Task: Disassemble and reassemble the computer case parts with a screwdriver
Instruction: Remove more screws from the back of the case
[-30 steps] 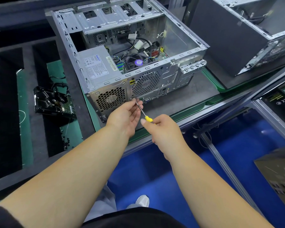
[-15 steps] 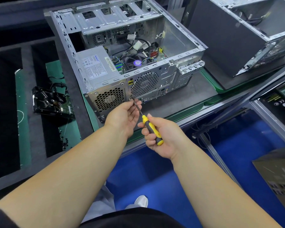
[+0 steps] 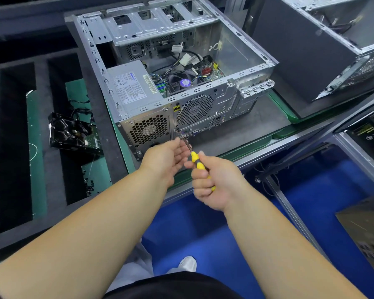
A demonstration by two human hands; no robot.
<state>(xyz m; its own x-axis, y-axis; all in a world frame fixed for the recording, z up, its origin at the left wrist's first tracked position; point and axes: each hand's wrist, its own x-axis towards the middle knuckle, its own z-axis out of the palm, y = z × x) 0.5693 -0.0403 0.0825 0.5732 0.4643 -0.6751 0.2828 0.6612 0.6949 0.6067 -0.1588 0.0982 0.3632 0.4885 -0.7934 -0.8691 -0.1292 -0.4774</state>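
Bare-metal computer case (image 3: 235,61) lying open side up on the dark tabletop (image 3: 266,117), rear panel turned toward the viewer; inside, a grey power supply (image 3: 130,83) at the near left, a round cooler fan (image 3: 185,82) amid coloured cables, and drive bays (image 3: 160,20) along the far edge. Rear panel with a honeycomb vent (image 3: 148,131) at left and a round perforated fan grille (image 3: 194,110) at right. Yellow-and-black screwdriver (image 3: 198,164) gripped in the right hand (image 3: 216,182), fingers curled round the handle, thumb along its upper part, shaft angled up and left, tip meeting the rear panel between vent and grille, just above the port row; contact with a screw too small to confirm. Left hand (image 3: 166,157) beside the shaft, palm turned right, fingers loosely extended and cupped near the tip; whether fingertips touch the shaft or pinch anything, cannot tell. Removed black component with a green circuit board (image 3: 73,132) on a green mat (image 3: 37,147) at left, well apart from the case, small dark screws (image 3: 90,184) scattered nearer the tabletop edge. Second case (image 3: 324,39), dark-sided and open, at upper right on a separate green-edged tray. Blue floor (image 3: 203,223) below the tabletop edge, with one white shoe (image 3: 188,263) visible between the forearms.
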